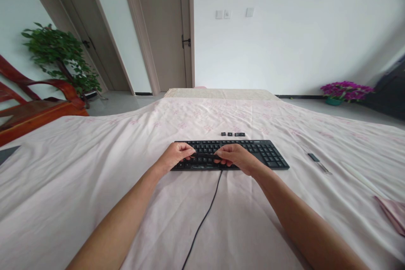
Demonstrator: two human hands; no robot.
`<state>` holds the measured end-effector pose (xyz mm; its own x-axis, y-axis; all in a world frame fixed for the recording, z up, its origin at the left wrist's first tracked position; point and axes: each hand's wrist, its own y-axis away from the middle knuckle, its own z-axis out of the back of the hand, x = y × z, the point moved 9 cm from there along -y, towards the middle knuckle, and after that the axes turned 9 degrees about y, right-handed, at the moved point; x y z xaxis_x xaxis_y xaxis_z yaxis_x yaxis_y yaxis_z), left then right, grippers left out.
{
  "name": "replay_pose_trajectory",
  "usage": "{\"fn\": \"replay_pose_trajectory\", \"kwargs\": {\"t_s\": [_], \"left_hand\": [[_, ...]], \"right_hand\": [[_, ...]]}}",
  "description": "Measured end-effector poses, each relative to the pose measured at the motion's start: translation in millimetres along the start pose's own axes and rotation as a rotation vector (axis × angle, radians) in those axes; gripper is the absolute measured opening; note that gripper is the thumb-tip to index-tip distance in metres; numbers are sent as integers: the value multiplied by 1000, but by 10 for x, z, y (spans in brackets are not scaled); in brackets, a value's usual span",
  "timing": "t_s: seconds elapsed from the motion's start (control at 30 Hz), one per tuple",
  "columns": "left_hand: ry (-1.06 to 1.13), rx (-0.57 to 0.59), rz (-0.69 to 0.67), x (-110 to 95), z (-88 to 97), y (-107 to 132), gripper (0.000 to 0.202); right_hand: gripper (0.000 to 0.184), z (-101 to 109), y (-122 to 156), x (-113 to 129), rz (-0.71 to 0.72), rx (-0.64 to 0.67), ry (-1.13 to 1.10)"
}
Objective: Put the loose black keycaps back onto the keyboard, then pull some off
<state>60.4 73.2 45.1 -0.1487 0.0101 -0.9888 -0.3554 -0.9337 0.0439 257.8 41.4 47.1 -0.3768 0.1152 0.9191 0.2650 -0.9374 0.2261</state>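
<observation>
Now, left hand (176, 155): pinching the left end of a black bar (205, 156).
Right hand (237, 157): pinching its other end.
Bar: over the keyboard (271, 154); whether touching, cannot tell.
Loose keys (230, 134): four in a row beyond the keyboard.
Cable (206, 216): leaving the keyboard's near edge.

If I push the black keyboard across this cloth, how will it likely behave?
The keyboard looks rigid, so it should move as one stiff piece. Its broad, flat shape makes rolling or tipping unlikely. The wrinkled cloth might bunch ahead of it, and the thin, curving cable may trail floppily.
</observation>
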Motion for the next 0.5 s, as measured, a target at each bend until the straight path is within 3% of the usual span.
{"fn": "replay_pose_trajectory", "kwargs": {"t_s": [0.33, 0.5], "left_hand": [[15, 18, 40, 63, 10, -18, 34], [61, -51, -54, -11, 28, -25, 30]], "right_hand": [[16, 32, -22, -23, -39, -54, 22], [15, 60, -27, -51, -40, -81, 72]]}}
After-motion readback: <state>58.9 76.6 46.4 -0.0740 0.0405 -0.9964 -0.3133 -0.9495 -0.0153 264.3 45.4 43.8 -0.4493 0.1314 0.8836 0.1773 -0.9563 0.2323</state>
